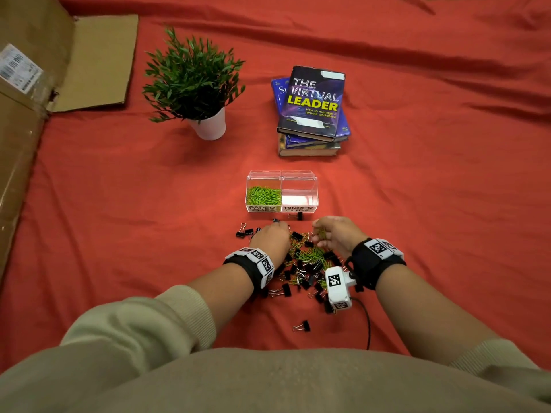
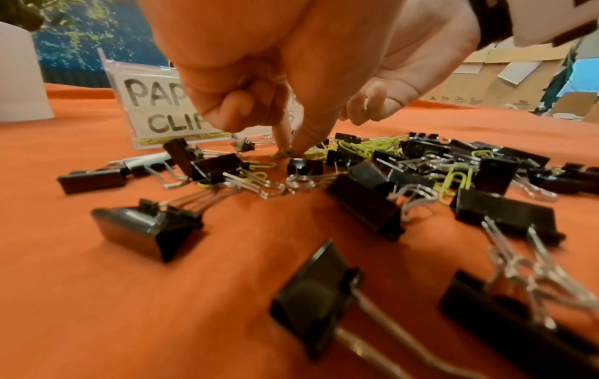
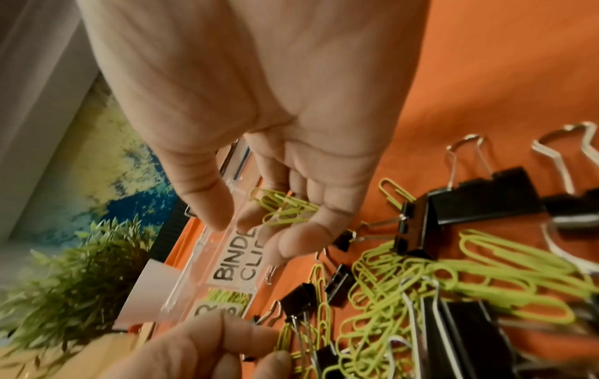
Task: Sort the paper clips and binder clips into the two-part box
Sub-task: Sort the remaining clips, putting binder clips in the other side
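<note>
Red cloth [image 1: 119, 204], plant [image 1: 193, 81], books [image 1: 313, 114]

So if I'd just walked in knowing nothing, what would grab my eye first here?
Probably the red cloth covering everything, and the jumble of black binder clips and lime-green paper clips heaped in front of the person. Just beyond sits a clear two-part box, its left half already full of green clips, its right half bare. The right hand cups a few green clips while the left hand picks at the pile.
</note>
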`<state>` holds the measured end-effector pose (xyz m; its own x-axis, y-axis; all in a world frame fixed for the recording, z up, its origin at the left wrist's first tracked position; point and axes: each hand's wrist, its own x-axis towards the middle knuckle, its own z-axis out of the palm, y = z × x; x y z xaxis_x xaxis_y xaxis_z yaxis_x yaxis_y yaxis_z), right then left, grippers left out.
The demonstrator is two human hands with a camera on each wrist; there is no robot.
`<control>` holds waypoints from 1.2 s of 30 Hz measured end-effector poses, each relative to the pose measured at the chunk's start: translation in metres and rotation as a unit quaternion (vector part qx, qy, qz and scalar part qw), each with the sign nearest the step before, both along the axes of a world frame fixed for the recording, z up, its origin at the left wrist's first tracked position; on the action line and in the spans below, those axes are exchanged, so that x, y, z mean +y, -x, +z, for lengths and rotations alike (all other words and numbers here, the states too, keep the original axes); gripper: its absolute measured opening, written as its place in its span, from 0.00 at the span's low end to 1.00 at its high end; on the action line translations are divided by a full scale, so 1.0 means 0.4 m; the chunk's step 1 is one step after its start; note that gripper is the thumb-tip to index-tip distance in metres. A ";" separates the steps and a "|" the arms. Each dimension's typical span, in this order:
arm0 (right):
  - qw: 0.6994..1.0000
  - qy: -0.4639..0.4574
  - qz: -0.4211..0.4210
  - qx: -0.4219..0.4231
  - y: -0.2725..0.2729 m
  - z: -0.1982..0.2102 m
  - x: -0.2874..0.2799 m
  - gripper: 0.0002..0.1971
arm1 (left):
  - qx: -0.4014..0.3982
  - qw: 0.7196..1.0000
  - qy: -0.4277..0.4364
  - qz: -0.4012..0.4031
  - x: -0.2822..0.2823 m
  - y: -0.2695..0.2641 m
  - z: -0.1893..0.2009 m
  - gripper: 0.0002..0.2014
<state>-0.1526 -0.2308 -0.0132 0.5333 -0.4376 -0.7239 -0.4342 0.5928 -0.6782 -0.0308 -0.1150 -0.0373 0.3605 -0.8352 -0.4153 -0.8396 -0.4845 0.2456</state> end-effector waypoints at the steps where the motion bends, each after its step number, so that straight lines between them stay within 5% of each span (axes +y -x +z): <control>1: 1.000 0.017 0.011 0.011 -0.005 -0.001 0.001 0.02 | -0.006 1.000 -0.003 -0.006 0.000 0.000 -0.001 0.12; 5: 0.962 0.195 0.154 0.113 -0.021 -0.021 0.002 0.03 | -0.031 0.999 -0.012 -0.023 0.003 -0.002 -0.006 0.12; 9: 0.813 0.417 0.371 0.162 -0.029 -0.033 0.024 0.10 | -0.083 0.993 -0.007 -0.086 0.021 -0.013 -0.011 0.11; 14: 0.749 0.475 0.426 0.176 -0.045 -0.048 0.052 0.14 | -0.059 0.996 0.003 -0.069 0.039 -0.030 -0.001 0.11; 19: 0.702 0.487 0.475 0.214 -0.052 -0.057 0.084 0.14 | -0.032 0.994 0.102 -0.021 0.037 -0.054 0.059 0.10; 23: 0.727 0.462 0.462 0.214 -0.048 -0.050 0.086 0.09 | 0.004 0.990 0.137 0.026 -0.008 -0.104 0.111 0.08; 27: 0.814 0.385 0.395 0.184 -0.045 -0.007 0.063 0.08 | 0.052 0.995 0.058 0.066 -0.077 -0.177 0.135 0.11; 36: 0.914 0.282 0.276 0.095 -0.063 0.080 0.003 0.02 | -0.009 0.997 0.035 -0.069 -0.103 -0.230 0.078 0.15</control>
